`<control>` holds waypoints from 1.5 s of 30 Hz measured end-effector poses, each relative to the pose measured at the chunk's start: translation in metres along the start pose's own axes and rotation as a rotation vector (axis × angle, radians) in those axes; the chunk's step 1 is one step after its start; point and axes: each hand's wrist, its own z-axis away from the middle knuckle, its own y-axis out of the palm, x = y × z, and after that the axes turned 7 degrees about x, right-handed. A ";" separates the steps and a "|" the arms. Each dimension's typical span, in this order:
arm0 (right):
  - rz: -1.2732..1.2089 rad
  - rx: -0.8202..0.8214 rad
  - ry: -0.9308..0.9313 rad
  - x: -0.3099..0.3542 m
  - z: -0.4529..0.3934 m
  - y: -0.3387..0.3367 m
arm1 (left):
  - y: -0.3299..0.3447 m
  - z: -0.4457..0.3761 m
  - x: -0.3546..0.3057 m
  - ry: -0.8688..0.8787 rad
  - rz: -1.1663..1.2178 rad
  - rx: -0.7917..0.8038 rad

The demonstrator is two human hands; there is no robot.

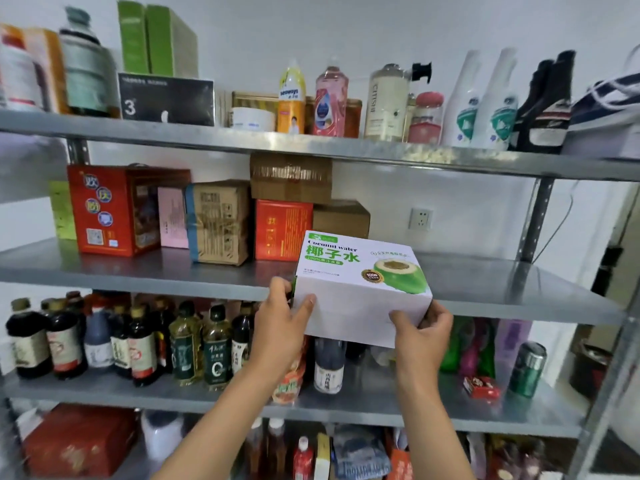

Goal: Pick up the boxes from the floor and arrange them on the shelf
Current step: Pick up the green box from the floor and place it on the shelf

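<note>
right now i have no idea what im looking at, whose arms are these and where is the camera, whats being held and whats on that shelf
There is no machine here: the arms are a person's, and the one picture comes from a camera worn on their head, looking forward and down. Both hands share a grip on a white coconut water box: the left hand on its left end, the right hand under its right corner. The box is at the front edge of the middle shelf of a metal rack. Further back on that shelf stand a big red box, a taped cardboard box and a smaller red box.
</note>
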 end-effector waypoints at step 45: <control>0.578 0.391 -0.084 -0.015 -0.396 0.081 | 0.153 -0.307 -0.074 -0.058 0.139 0.010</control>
